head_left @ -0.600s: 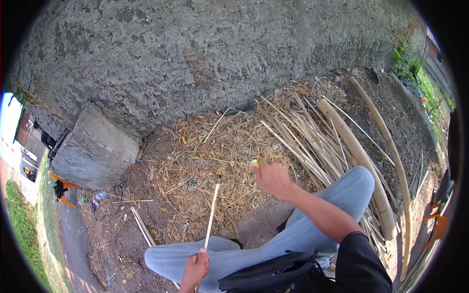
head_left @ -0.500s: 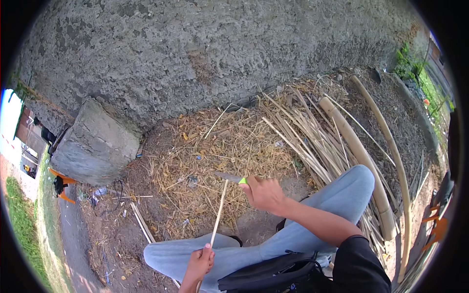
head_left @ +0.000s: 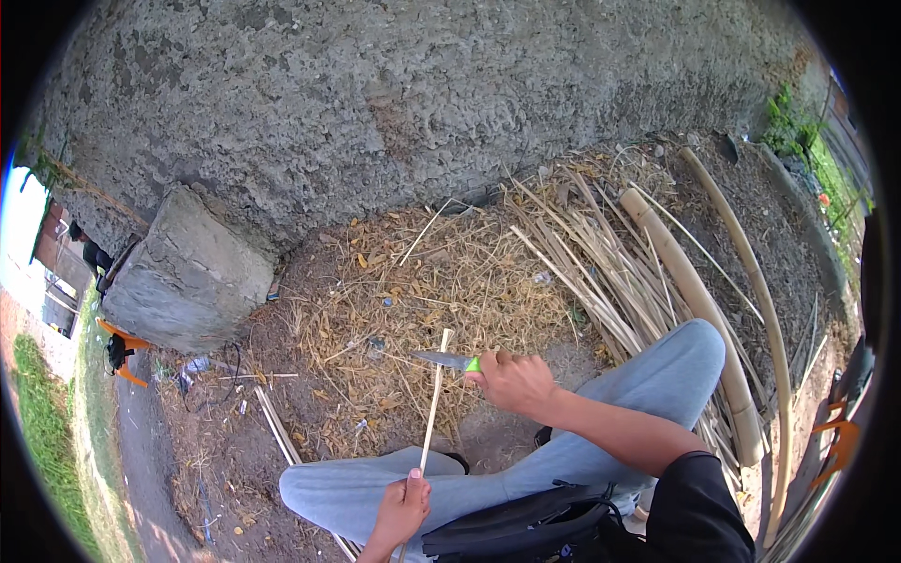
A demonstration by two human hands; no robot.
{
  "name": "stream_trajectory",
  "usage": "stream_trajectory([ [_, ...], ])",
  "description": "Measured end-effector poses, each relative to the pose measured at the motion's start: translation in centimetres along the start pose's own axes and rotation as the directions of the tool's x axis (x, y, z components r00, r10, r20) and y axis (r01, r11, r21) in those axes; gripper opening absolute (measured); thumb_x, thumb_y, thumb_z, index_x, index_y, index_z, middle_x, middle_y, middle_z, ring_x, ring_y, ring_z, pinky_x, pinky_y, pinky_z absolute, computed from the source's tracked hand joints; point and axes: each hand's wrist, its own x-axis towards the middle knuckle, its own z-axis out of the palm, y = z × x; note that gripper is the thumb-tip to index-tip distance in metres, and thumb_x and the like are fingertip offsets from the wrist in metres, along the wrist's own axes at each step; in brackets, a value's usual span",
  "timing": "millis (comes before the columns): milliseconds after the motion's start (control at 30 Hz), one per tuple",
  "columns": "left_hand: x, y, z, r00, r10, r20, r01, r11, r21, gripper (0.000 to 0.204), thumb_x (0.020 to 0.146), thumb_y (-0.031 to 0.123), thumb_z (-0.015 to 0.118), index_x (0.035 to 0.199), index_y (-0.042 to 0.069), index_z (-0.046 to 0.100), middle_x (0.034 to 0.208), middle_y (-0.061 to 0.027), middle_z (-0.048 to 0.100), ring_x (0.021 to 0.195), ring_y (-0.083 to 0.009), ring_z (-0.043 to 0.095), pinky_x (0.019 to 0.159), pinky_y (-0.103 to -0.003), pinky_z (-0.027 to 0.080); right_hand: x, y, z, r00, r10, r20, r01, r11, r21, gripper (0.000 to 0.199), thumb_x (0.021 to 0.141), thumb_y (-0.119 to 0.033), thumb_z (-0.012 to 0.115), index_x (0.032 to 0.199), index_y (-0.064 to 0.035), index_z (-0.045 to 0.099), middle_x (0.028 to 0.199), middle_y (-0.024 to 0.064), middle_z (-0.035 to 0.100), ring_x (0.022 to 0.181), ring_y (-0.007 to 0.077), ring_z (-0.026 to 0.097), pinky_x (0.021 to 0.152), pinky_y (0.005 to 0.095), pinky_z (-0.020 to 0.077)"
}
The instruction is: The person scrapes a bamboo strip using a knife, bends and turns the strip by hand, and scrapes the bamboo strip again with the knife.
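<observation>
Wall: rough grey concrete wall (head_left: 450, 103) fills the upper part of the view and closes the far side of the work place.
Block: a grey concrete block (head_left: 188, 277) stands against the foot of the wall on the left, well apart from both hands.
Ground: dry straw and shavings (head_left: 422, 291) cover the brown soil between the wall and the knees; this patch is the open room in front of the hands.
Right edge: a heap of pale split bamboo strips (head_left: 591, 263) and two thick bamboo poles (head_left: 694, 300) lie on the right, just beside the right knee in grey trousers (head_left: 676, 366).
Left edge: a grey path and green grass run along the lower left rim.
Left hand: the left hand (head_left: 402, 511) is closed around the lower end of a thin pale bamboo stick (head_left: 434, 403), above the left thigh.
Stick: it stands almost upright and tilts a little to the right; its free top end is over the straw.
Right hand: the right hand (head_left: 511, 380) is closed around the green handle of a small knife with a grey blade (head_left: 449, 359).
Blade: it points to the left and touches the stick near its top end, well above the left hand's grip.
Bag: a black bag (head_left: 526, 530) rests on the lap.
</observation>
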Motion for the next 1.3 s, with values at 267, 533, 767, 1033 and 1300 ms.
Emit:
stream_trajectory([
  [267, 0.1, -6.6, -5.4, 0.892, 0.452, -0.004, -0.305, 0.607, 0.734, 0.046, 0.094, 0.056, 0.051, 0.109, 0.013, 0.057, 0.076, -0.0032, 0.063, 0.053, -0.0213, 0.055, 0.048, -0.037, 0.046, 1.7, 13.5, 1.7, 0.886, 0.463, 0.023, -0.437, 0.850, -0.294, 0.049, 0.102, -0.041, 0.042, 0.079, -0.0020, 0.061, 0.057, 0.0136, 0.061, 0.050, 0.0273, 0.065, 0.042, 0.0384, 0.0489],
  [533, 0.5, 1.4, -1.5, 0.981, -0.060, 0.187, 0.078, 0.993, -0.091, 0.036, 0.103, 0.041, 0.044, 0.090, 0.007, 0.047, 0.056, 0.0038, 0.040, 0.043, -0.0040, 0.034, 0.038, -0.023, 0.025, 2.1, 3.3, -3.4, 0.921, 0.341, 0.188, -0.378, 0.662, 0.648, 0.051, 0.104, -0.038, 0.036, 0.084, 0.0003, 0.062, 0.062, 0.0180, 0.057, 0.054, 0.0334, 0.053, 0.062, 0.0457, 0.0452],
  [767, 1.8, 1.7, -0.6, 0.968, 0.209, 0.138, -0.217, 0.975, 0.044, 0.026, 0.104, 0.032, 0.045, 0.101, 0.006, 0.048, 0.062, 0.0007, 0.043, 0.044, -0.0042, 0.034, 0.039, -0.023, 0.027, 0.2, 3.1, -4.1, 0.888, 0.388, 0.248, -0.423, 0.472, 0.774, 0.052, 0.104, -0.037, 0.035, 0.084, -0.0003, 0.066, 0.057, 0.0150, 0.051, 0.051, 0.0229, 0.051, 0.056, 0.0394, 0.0433],
  [1033, 1.5, 2.5, -0.1, 0.984, 0.175, 0.023, -0.176, 0.983, 0.059, 0.040, 0.105, 0.039, 0.041, 0.097, 0.002, 0.056, 0.061, 0.0019, 0.044, 0.044, -0.0041, 0.037, 0.040, -0.022, 0.031, 0.2, 2.5, -5.6, 0.903, 0.387, 0.186, -0.394, 0.570, 0.721, 0.048, 0.103, -0.035, 0.041, 0.086, 0.0001, 0.070, 0.046, 0.0077, 0.043, 0.042, 0.0173, 0.044, 0.048, 0.0361, 0.0391],
  [1300, 1.5, 2.4, -0.2, 0.988, 0.151, 0.031, -0.152, 0.987, 0.050, 0.040, 0.105, 0.036, 0.042, 0.094, 0.001, 0.057, 0.059, 0.0025, 0.042, 0.046, -0.0044, 0.037, 0.041, -0.022, 0.030, 0.1, 2.4, -5.6, 0.893, 0.395, 0.218, -0.393, 0.444, 0.805, 0.043, 0.102, -0.031, 0.046, 0.088, 0.0017, 0.071, 0.048, 0.0017, 0.043, 0.046, 0.0092, 0.040, 0.045, 0.0319, 0.0334],
])
